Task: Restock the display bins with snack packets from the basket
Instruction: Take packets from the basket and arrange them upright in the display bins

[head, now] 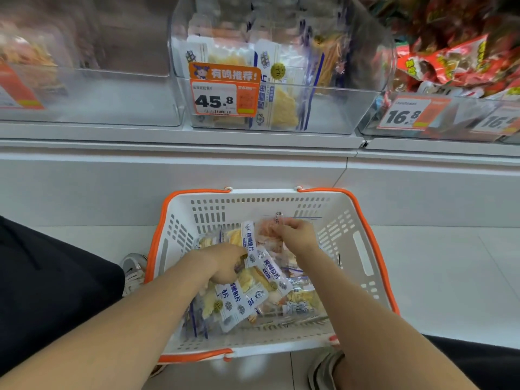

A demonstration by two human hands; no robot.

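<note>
A white basket (363,249) with orange handles sits on the floor below the shelf and holds several clear snack packets (242,302) with white and blue labels. My left hand (225,263) reaches into the pile and grips a yellow-filled packet (247,243). My right hand (295,235) pinches the top of a pinkish packet (270,232) at the basket's back. Above, a clear display bin (332,108) with a 45.8 price tag (216,99) holds several of the same fish-slice packets.
A clear bin (112,99) at the left looks nearly bare near its front. A bin (439,119) at the right is piled with red packets and tagged 16.8. White shelf edge (174,147) runs above the basket. My knees and shoes flank the basket on the tiled floor.
</note>
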